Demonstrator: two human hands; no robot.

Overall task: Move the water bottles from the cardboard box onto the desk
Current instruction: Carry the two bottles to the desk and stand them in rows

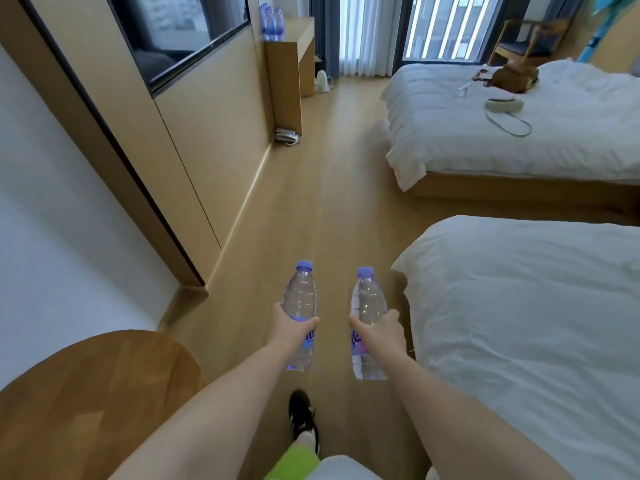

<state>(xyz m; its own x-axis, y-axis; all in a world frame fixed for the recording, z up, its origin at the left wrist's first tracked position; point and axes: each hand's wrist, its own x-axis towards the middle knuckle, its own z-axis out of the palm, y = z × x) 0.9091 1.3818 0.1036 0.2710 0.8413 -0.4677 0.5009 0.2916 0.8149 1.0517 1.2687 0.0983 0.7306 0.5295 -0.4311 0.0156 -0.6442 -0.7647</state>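
I have one bottle in each hand. My left hand [292, 329] is wrapped round the left bottle [300, 317] at its label, and my right hand [379, 332] grips the right bottle [368, 323] the same way, fingers curled about the middle. Both bottles are upright, caps on, held out over the floor, well short of the desk [289, 46]. More bottles [272, 22] already stand on the desk. They look full, so I judge them fairly heavy for their size, with thin plastic walls that give if squeezed hard and may be slick. Mid-body at the label seems the steadiest hold. The box is not in view.
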